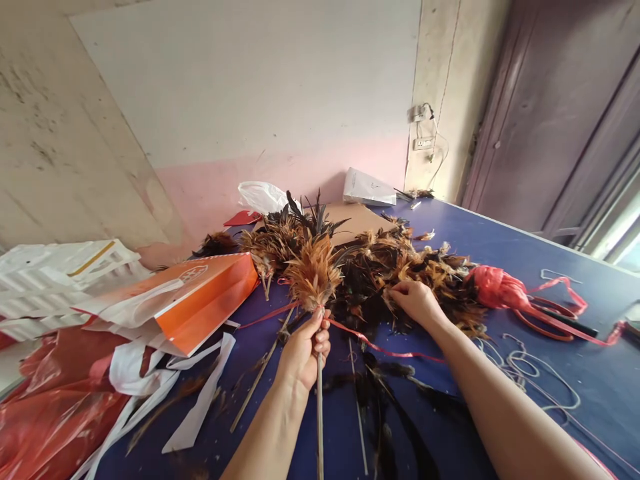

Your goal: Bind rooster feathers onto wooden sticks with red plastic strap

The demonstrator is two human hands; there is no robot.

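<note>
My left hand (303,350) is closed around the stick (320,413) of a feather duster, just below its brown feather head (313,270). The duster stands upright in front of me, and a pink plastic ribbon (370,341) runs out from its neck to both sides. My right hand (420,305) is at the near edge of a heap of brown and black feathers (440,270), thumb and fingertips pinched together on feathers there. How many feathers it pinches cannot be made out. Long black feathers (400,407) lie loose between my arms.
Behind the duster is another feathered bunch (275,240). An orange paper bag (210,300) and red plastic (60,407) lie left. On the right are a pink ribbon ball (493,287) and tangled cord (530,373). A loose stick (257,383) lies on the blue table (520,247).
</note>
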